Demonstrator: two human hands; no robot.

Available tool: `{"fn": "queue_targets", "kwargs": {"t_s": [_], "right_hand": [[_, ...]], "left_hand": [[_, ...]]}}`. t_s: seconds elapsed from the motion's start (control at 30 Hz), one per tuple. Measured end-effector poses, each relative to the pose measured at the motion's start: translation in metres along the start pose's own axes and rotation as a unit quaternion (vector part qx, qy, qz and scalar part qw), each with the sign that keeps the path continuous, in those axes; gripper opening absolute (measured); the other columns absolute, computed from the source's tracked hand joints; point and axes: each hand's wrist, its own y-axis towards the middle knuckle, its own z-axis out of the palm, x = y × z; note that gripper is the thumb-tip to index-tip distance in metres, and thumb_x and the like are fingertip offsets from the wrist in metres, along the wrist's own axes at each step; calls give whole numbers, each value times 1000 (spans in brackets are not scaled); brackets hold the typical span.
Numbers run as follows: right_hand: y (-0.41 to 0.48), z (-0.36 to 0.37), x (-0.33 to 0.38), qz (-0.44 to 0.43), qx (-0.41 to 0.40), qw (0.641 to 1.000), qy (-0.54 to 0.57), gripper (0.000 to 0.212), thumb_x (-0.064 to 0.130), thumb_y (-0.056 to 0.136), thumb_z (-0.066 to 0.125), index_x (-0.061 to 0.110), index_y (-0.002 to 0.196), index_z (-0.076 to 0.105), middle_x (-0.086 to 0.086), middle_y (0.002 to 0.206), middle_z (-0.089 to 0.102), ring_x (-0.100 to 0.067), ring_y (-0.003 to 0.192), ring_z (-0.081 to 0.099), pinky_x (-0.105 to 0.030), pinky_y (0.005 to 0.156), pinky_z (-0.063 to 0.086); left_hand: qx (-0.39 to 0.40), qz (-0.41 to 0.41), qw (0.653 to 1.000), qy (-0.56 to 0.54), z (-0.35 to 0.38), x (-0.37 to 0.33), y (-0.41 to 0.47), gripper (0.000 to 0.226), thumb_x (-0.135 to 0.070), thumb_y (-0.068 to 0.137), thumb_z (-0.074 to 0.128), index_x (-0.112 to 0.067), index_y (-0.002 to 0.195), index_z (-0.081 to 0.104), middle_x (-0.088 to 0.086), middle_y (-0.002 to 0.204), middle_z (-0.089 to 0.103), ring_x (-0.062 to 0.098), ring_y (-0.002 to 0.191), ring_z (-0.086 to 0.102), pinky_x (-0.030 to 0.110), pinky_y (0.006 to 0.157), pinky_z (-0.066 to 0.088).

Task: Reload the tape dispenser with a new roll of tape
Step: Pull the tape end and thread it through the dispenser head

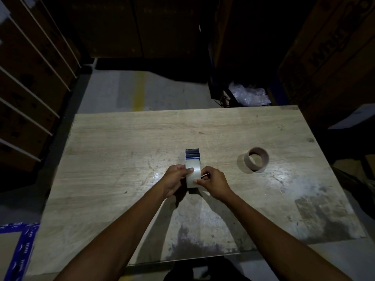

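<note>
Here, mid-tabletop (121,138), sits the tape dispenser (192,156), toothed blade end pointing away, with the new clear roll (193,175) already seated in it. Left hand (175,180) cups the roll's side, thumb pressed flat on top; right hand (212,183) pinches at the roll's near right edge, grip closed on what looks like the loose tape end, though too small to be sure. Probably hunting for and lifting the free end. Best done by holding the roll from turning with the left thumb, peeling slowly and squarely, then drawing forward toward the blade without twisting. Well off to the right lies an empty cardboard core (258,159), untouched.
</note>
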Motion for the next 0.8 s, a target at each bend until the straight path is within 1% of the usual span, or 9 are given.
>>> {"fn": "queue_targets", "kwargs": {"t_s": [0.13, 0.2, 0.3, 0.37, 0.43, 0.53, 0.63, 0.7, 0.8], "right_hand": [[-1, 1, 1, -13, -18, 999, -31, 27, 28, 76, 81, 16, 94, 65, 2, 90, 69, -8, 78, 67, -16, 64, 51], [0, 1, 2, -10, -38, 998, -44, 33, 36, 74, 81, 19, 97, 65, 6, 89, 68, -8, 78, 66, -21, 67, 54], [1, -4, 6, -12, -89, 995, -50, 49, 44, 74, 79, 20, 114, 63, 10, 94, 64, -7, 79, 65, -32, 71, 59], [4, -9, 8, -68, -101, 988, -99, 50, 36, 78, 77, 17, 121, 63, 7, 106, 61, -9, 89, 62, -32, 78, 58], [9, -13, 10, -131, -76, 976, -154, 45, 29, 81, 75, 15, 123, 64, 1, 119, 60, -14, 105, 58, -33, 88, 55], [15, -18, 16, -171, -19, 962, -210, 34, 25, 86, 70, 15, 119, 69, -3, 124, 61, -18, 111, 57, -37, 92, 52], [18, -21, 16, -202, -23, 958, -203, 21, 21, 88, 67, 12, 104, 75, -6, 110, 67, -21, 101, 62, -40, 86, 53], [18, -23, 15, -205, -40, 957, -203, 17, 22, 87, 67, 12, 97, 77, -5, 102, 69, -21, 95, 63, -36, 82, 52], [17, -22, 15, -200, -50, 954, -217, 19, 26, 88, 66, 13, 94, 77, -4, 100, 68, -21, 95, 61, -29, 78, 45]], "left_hand": [[3, 7, 1000, 4, 1, -1, -1, 14, -5, 92, 62, -6, 78, 65, 12, 80, 71, 20, 74, 68, 31, 67, 56], [2, 10, 1000, 13, 3, -3, -2, 10, -7, 92, 63, -5, 83, 66, 13, 85, 72, 22, 79, 69, 34, 72, 57], [-2, 10, 1000, 30, 3, -2, 0, 10, -12, 91, 67, -2, 94, 68, 19, 96, 72, 27, 88, 69, 40, 80, 57], [0, 12, 999, 40, 4, -2, 1, 11, -13, 89, 69, -3, 94, 69, 18, 96, 72, 26, 89, 69, 40, 81, 57], [0, 11, 999, 49, 6, -2, 1, 11, -13, 89, 70, -4, 95, 69, 17, 96, 73, 25, 89, 69, 39, 82, 56], [0, 13, 998, 62, 7, -3, 0, 8, -14, 90, 68, -8, 87, 68, 10, 85, 70, 18, 81, 66, 30, 72, 54], [-2, 6, 999, 49, 7, -4, -2, 15, -18, 92, 66, -4, 88, 67, 10, 85, 68, 21, 82, 63, 32, 73, 50], [-8, -2, 999, 50, 7, -4, -1, 20, -21, 92, 66, -1, 93, 68, 11, 88, 68, 22, 84, 63, 33, 74, 50], [-12, -4, 999, 44, 10, -4, 0, 19, -21, 92, 66, -4, 86, 71, 10, 85, 70, 22, 81, 64, 31, 72, 52]]}}
